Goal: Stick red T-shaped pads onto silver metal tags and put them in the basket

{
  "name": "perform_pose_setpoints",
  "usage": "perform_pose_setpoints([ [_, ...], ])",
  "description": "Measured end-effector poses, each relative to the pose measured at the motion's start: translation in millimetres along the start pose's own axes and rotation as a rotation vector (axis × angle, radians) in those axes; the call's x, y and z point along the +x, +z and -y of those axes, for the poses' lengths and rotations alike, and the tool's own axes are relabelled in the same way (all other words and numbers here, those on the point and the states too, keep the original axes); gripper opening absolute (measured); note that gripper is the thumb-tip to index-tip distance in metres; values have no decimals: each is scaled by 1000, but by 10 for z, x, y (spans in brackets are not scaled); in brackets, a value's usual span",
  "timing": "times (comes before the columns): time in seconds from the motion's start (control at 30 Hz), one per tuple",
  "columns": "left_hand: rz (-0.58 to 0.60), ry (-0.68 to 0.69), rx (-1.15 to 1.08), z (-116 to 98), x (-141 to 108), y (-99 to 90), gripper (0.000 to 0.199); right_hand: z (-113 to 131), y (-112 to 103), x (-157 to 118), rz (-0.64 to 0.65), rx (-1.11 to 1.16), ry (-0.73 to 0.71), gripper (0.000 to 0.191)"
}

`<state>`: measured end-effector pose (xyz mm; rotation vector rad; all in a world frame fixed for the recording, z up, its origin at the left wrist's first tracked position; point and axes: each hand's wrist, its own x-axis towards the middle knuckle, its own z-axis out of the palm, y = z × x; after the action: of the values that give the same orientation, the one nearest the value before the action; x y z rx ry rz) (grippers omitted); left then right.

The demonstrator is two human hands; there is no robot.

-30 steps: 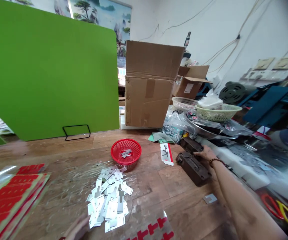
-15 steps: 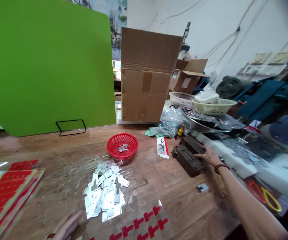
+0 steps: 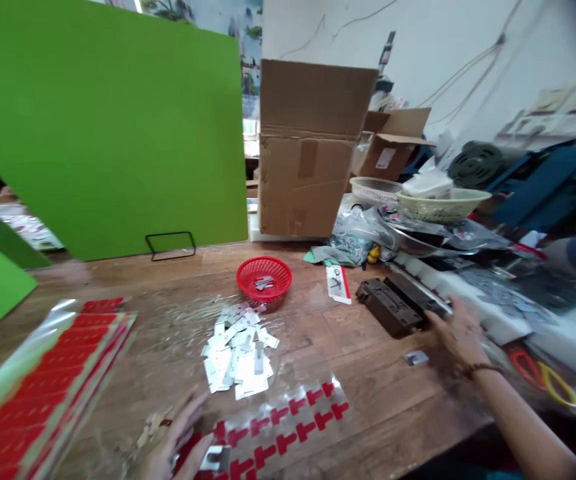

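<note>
My left hand point(image 3: 183, 430) is low at the front, thumb and fingers apart, over the near left end of a clear sheet with red T-shaped patches point(image 3: 288, 440). Close to its thumb tip lies a small silver metal plate point(image 3: 214, 459); whether they touch is unclear. A pile of similar metal plates point(image 3: 241, 357) spreads beyond it. My right hand point(image 3: 461, 333), somewhat blurred, has its fingers apart beside the right-hand one of two dark brown metal blocks point(image 3: 388, 310). One loose metal plate point(image 3: 417, 358) lies on the table left of that hand.
A red basket point(image 3: 264, 279) with a few metal pieces stands behind the pile. Red-patterned sheets point(image 3: 63, 373) are stacked left. A green board point(image 3: 118, 133) and cardboard box point(image 3: 311, 180) stand at the back. Scissors point(image 3: 543, 377) and white foam point(image 3: 498, 317) are at right.
My right hand has moved off the dark blocks toward the near right. My left hand has come right, over the red-patched sheet beside a metal plate. The camera view has shifted left.
</note>
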<state>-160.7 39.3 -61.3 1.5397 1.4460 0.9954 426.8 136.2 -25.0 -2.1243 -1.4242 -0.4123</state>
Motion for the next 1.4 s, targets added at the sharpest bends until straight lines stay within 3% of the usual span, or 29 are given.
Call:
perform_pose_setpoints([
  [0.07, -16, -8, 66, -57, -66, -45, 44, 312, -102, -268, -136, 66, -84, 66],
  [0.13, -58, 9, 176, -95, -118, -79, 41, 685, -180, -610, -151, 195, -163, 63],
  [0.23, -56, 8, 316, -88, -167, -118, 39, 1281, -252, -1191, 128, 397, -224, 42],
  [0.33, -40, 2, 356, -46, -205, -135, 37, 1822, -263, -1717, 367, 545, -205, 33],
  [0.5, -34, 32, 396, -18, -255, -135, 33, 2402, -170, -2252, 470, 625, -238, 33],
  [0.67, -47, 44, 398, 77, -221, -185, 33, 2526, -25, -2496, 368, 588, -474, 25],
  [0.77, -70, 68, 368, 163, -162, -189, 33, 2502, 37, -2554, 297, 522, -513, 32],
  [0.93, -83, 99, 355, 139, -119, -130, 35, 2496, 38, -2555, 322, 493, -532, 33],
  [1.03, -28, 106, 389, 20, -156, -110, 33, 2505, 30, -2557, 333, 485, -528, 34],
  [1.2, 186, 89, 421, -154, -209, -75, 22, 2493, 52, -2583, 328, 496, -517, 32],
  [1.4, 230, -46, 488, -241, -111, -1, 20, 2489, 52, -2578, 331, 484, -520, 32],
])
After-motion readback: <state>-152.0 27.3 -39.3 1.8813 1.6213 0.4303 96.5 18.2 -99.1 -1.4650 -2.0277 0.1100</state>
